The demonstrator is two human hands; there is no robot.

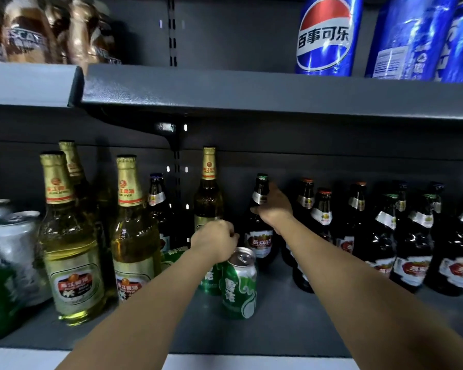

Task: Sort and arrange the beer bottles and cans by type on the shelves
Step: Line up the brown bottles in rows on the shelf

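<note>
Dark brown glass bottle (pixel 259 231), mid-shelf (pixel 278 324), is grasped at the neck by the right hand (pixel 274 206). Left hand (pixel 215 241) curls over a green can (pixel 207 276) behind a second green can (pixel 239 284); actual grip cannot be confirmed. Step in hand: separating types. Judgement: bottle belongs right with the dark bottles (pixel 412 236), lifted clear without toppling neighbours.

Upper right of the frame, a blue bottle (pixel 329 36) reads 百事可乐 under the Pepsi globe; left, gold-foil bottles (pixel 72 236) read 珠江啤酒; centre, a dark bottle's (pixel 259 236) label reads 燕京U8
</note>
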